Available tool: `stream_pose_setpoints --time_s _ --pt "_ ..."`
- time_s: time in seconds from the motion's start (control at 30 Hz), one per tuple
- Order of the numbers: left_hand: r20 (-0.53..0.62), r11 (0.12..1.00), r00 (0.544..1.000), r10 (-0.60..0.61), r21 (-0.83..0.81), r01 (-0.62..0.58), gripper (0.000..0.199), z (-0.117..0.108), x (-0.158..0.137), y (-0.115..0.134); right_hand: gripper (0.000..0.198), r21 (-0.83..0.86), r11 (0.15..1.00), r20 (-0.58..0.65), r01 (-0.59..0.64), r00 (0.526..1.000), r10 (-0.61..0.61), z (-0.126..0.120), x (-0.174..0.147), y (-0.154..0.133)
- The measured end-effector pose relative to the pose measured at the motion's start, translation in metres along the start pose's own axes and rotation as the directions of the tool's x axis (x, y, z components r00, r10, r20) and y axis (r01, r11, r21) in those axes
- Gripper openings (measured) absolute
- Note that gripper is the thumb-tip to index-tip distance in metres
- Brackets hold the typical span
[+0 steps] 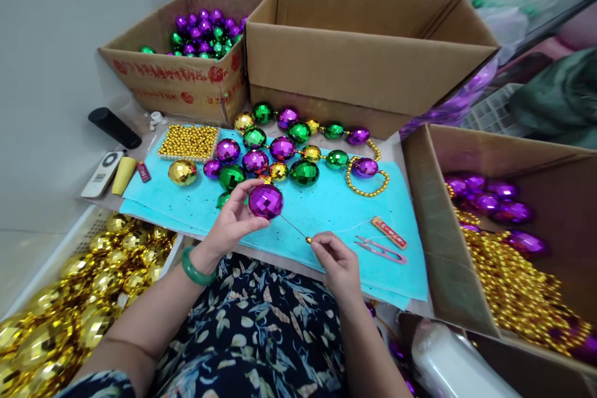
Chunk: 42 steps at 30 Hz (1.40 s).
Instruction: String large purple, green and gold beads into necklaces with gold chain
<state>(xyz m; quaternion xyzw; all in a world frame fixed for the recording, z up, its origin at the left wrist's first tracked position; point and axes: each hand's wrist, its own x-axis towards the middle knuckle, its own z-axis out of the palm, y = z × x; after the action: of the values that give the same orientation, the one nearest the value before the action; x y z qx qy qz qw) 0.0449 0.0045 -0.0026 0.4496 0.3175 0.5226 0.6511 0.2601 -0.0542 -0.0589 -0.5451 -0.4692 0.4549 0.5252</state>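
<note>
My left hand is closed on a large faceted purple ball, thumb below and fingers behind it. A thin dark thread or needle runs from the ball toward my right hand. There my thumb and fingertips pinch beside a small gold bead on that line. Beyond the held ball lies a strand of purple, green and gold balls on a blue cloth. It ends at the right in a loop of small gold beads. A single gold ball sits left of the strand.
Pink thread snips and a red-and-gold packet lie right of my right hand. A clear box of gold beads stands back left. Cardboard boxes line the back and right. A white crate holds gold balls.
</note>
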Motion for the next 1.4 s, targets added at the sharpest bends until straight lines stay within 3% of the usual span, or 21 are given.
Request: stream_pose_setpoints --time_s 0.13,0.27,0.4,0.57,0.87,1.03,1.13,1.23,1.3,1.37,1.4 --pt "0.05 0.997 0.998 -0.046 -0.061 0.049 0.059 0.005 -0.003 0.006 0.012 -0.068 0.994 -0.036 0.084 0.996 -0.086 0.004 0.001 -0.005" --pt "0.076 0.993 0.996 -0.037 -0.11 0.046 0.059 0.006 -0.005 0.007 0.015 -0.024 1.0 0.012 0.021 1.0 -0.02 0.005 0.0 -0.005" --pt "0.038 0.999 0.999 0.008 -0.036 -0.007 0.062 0.006 -0.007 0.007 0.014 0.044 0.998 0.045 -0.048 0.998 0.046 0.004 -0.002 0.0" --pt "0.09 0.998 0.995 -0.042 -0.035 0.045 0.059 0.007 -0.008 0.011 0.013 0.059 0.997 0.115 -0.056 0.992 0.049 -0.001 0.0 0.005" --pt "0.141 0.997 0.988 0.064 0.037 -0.07 0.056 0.006 -0.006 0.014 0.014 0.052 0.997 0.126 -0.063 0.99 0.056 -0.003 0.005 0.007" --pt "0.25 0.998 0.966 -0.07 0.017 0.068 0.061 0.01 -0.01 0.008 0.016 0.079 0.995 0.154 -0.061 0.987 0.048 -0.003 0.005 0.01" --pt "0.278 0.982 0.951 -0.138 0.162 0.096 0.062 0.019 -0.015 -0.001 0.019 0.096 0.991 0.144 -0.092 0.987 0.078 0.003 0.003 0.008" --pt "0.238 0.906 0.965 -0.107 0.423 -0.004 0.066 0.014 -0.01 0.001 0.02 0.114 0.985 0.118 -0.129 0.986 0.116 0.006 0.002 0.008" --pt "0.173 0.809 0.985 0.001 0.579 -0.102 0.054 -0.006 0.009 0.013 0.019 0.143 0.98 0.084 -0.137 0.989 0.126 0.002 0.003 0.01" --pt "0.061 0.633 0.987 0.15 0.761 -0.143 0.029 -0.041 0.039 0.032 0.02 0.157 0.979 0.03 -0.134 0.991 0.131 -0.005 0.006 0.013" --pt "-0.023 0.501 0.974 0.223 0.86 -0.094 0.022 -0.061 0.056 0.043 0.021 0.154 0.979 0.003 -0.131 0.991 0.132 -0.008 0.007 0.014"
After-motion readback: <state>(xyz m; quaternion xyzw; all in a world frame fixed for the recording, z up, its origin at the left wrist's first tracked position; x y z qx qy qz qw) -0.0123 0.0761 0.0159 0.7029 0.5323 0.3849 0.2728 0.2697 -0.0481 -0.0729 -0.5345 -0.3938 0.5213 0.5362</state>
